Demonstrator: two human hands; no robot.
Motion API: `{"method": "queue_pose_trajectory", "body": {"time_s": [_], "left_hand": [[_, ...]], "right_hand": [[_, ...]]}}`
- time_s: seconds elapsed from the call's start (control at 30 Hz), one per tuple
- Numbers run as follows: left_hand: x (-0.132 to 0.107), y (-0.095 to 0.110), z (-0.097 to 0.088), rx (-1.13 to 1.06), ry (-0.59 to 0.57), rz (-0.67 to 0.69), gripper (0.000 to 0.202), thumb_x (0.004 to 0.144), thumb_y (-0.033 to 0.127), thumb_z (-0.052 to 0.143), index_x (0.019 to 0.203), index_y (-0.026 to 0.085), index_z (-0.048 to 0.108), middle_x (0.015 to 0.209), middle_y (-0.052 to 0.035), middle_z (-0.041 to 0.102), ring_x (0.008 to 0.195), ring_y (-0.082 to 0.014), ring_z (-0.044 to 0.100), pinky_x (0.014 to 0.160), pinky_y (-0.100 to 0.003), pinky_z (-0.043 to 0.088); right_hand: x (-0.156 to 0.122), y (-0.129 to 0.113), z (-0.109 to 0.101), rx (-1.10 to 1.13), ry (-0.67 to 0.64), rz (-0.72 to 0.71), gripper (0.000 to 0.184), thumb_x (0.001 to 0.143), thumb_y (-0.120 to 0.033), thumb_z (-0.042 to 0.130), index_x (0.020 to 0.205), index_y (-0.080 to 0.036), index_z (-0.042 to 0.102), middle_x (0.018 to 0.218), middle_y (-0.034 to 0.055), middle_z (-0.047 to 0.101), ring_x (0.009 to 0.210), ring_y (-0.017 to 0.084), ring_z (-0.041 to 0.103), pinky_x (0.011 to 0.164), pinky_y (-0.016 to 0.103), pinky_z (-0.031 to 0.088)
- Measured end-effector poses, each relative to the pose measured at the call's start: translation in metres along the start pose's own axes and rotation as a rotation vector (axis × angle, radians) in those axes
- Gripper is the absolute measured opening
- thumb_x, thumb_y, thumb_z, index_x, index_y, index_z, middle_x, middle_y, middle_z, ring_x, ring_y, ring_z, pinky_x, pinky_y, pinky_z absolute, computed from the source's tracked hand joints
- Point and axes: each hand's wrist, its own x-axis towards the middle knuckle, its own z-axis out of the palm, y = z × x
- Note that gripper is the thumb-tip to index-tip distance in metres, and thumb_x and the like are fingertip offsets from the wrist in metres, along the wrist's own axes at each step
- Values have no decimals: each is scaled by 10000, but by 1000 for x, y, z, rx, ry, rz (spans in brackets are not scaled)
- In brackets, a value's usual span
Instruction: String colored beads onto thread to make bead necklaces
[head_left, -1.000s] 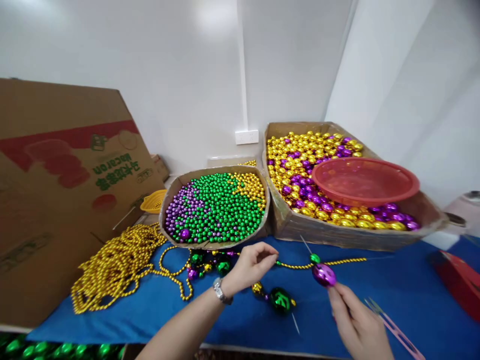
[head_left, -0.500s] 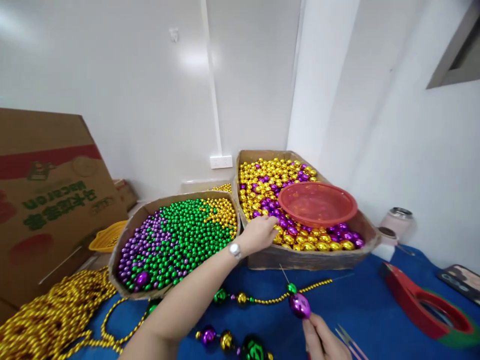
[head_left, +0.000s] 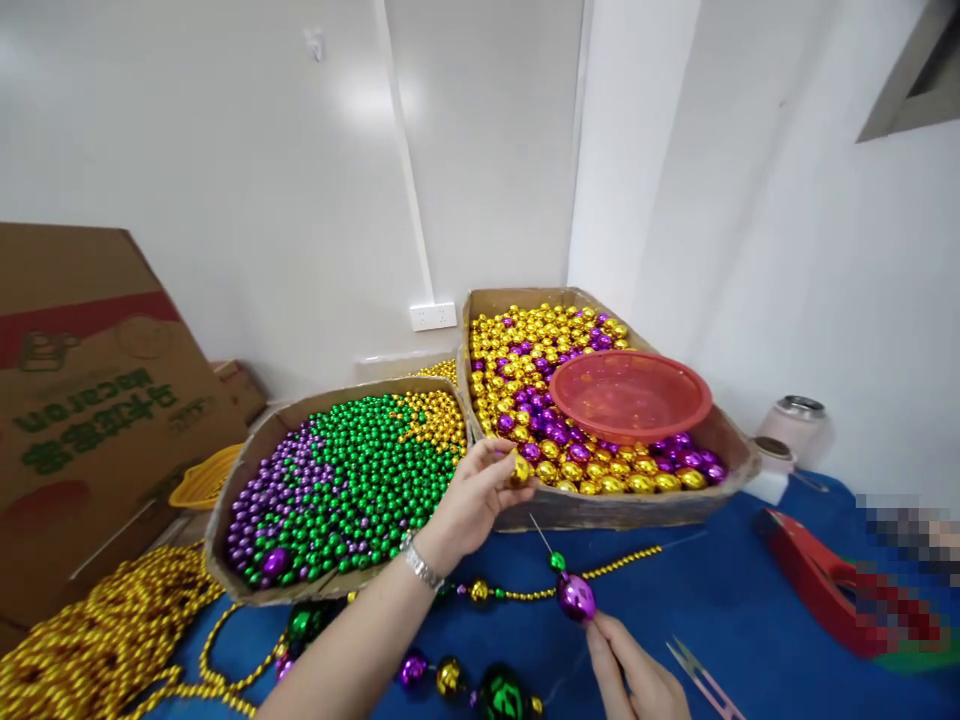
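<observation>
My left hand (head_left: 471,500) is raised in front of the right box's near wall, fingers pinched on a gold bead (head_left: 520,468). Low at the frame's bottom, my right hand (head_left: 634,678) pinches a thin needle (head_left: 541,536) that carries a large purple bead (head_left: 576,597) and a small green bead (head_left: 557,562). A strand of small gold beads (head_left: 615,565) trails from it across the blue table cover (head_left: 720,610). The right cardboard box (head_left: 600,512) holds gold and purple beads. The left cardboard box (head_left: 225,500) holds smaller green, purple and gold beads.
A red plastic bowl (head_left: 630,392) rests on the beads in the right box. Heaped gold bead chains (head_left: 97,640) lie at the left beside a large tilted carton (head_left: 82,400). A red tape dispenser (head_left: 817,580) and pink tweezers (head_left: 701,680) lie at the right.
My left hand left the strand, reached into the right box and came back toward me pinching a gold bead. The view swung up and right; my right hand kept the needle.
</observation>
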Motion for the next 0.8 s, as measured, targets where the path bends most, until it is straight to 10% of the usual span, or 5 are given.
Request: {"method": "queue_pose_trajectory", "body": {"time_s": [0.23, 0.6, 0.8], "left_hand": [[-43, -20, -19, -275, 191, -58, 261, 737, 276, 713, 921, 153, 574, 850, -20, 633, 849, -192, 663, 782, -305, 531], [-59, -29, -24, -130, 179, 56, 267, 743, 240, 706, 957, 181, 558, 902, -16, 606, 855, -181, 638, 764, -298, 508], [-69, -46, -24, 94, 167, 153, 356, 721, 191, 720, 1023, 195, 531, 948, -43, 614, 887, -164, 594, 761, -262, 482]], "right_hand": [[2, -6, 15, -18, -15, -183, 268, 944, -328, 392, 938, -191, 622, 759, 65, 705, 671, 172, 696, 612, 186, 546], [2, -8, 19, -159, -25, -263, 231, 957, -270, 346, 977, -192, 563, 818, 71, 715, 704, 172, 704, 612, 192, 546], [-5, -10, 29, -105, -95, -10, 183, 959, -285, 342, 1034, -209, 491, 801, 53, 693, 664, 147, 687, 574, 181, 538]]}}
